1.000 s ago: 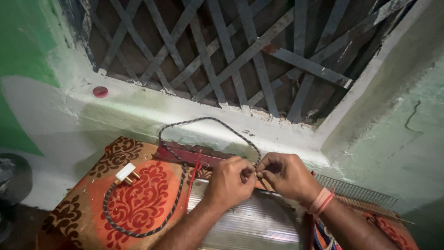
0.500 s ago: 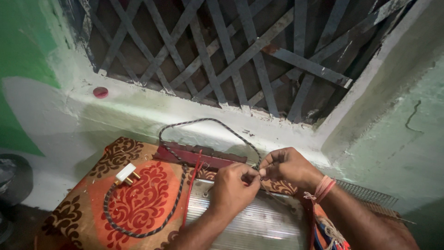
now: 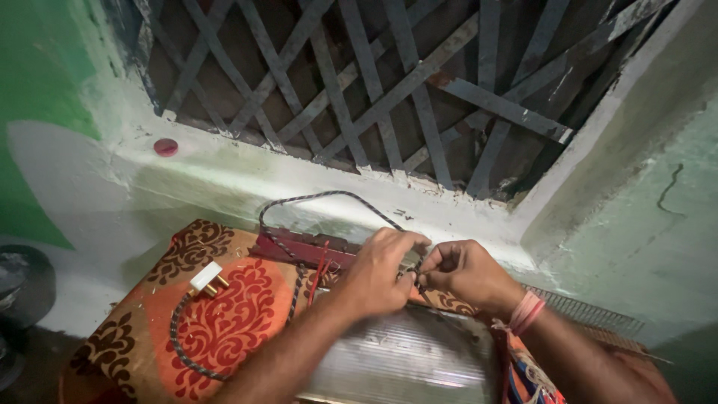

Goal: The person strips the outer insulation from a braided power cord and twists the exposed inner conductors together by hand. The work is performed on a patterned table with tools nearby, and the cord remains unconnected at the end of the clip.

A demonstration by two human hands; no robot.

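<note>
Under both wrists lies a ribbed metal reflector (image 3: 404,359) on a patterned orange cloth (image 3: 224,329). A braided cord (image 3: 329,198), limp and light, likely best held near its end, loops up beyond the knuckles and trails leftward to a white plug (image 3: 206,278). The left hand (image 3: 378,273) and right hand (image 3: 467,273) meet fingertip to fingertip, both pinching the cord's end, wrists bent inward.

Modest home corner, worn painted wall (image 3: 45,112), metal window lattice (image 3: 389,90), patterned cloth (image 3: 224,322)
</note>
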